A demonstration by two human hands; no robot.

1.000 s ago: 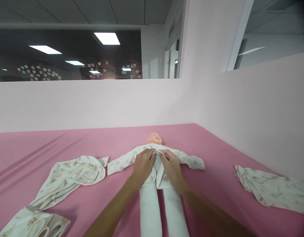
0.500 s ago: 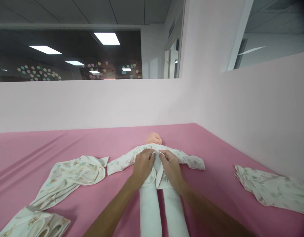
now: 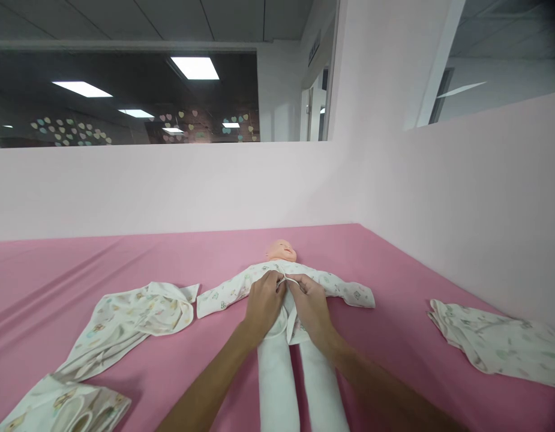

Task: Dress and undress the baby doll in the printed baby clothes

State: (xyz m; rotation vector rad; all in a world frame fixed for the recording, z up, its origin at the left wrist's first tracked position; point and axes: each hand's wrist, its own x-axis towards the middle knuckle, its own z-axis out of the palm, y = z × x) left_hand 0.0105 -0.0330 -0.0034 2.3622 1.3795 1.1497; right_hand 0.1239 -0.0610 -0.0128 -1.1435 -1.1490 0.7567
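A baby doll (image 3: 281, 250) lies on its back with its head away from me. It wears a white baby shirt (image 3: 234, 289) with small prints, its sleeves spread to both sides. Over its chest, my left hand (image 3: 267, 300) pinches a thin white tie string (image 3: 285, 278) of the shirt. My right hand (image 3: 309, 303) pinches the string from the other side, the fingertips of both hands almost meeting. Below the shirt hem stretch the doll's white cloth legs (image 3: 277, 384). The fingers partly hide the string and the shirt front.
A pink sheet (image 3: 385, 360) covers the surface. Printed baby clothes (image 3: 142, 309) lie loosely on the left, with a rolled printed cloth (image 3: 79, 408) nearer me. A folded printed garment (image 3: 497, 342) rests at the right. White walls (image 3: 169, 189) with windows border the back and right.
Both hands have drawn slightly closer together over the chest, still pinching the string. The doll's legs appear shifted a little to the right. The other clothes lie as before.
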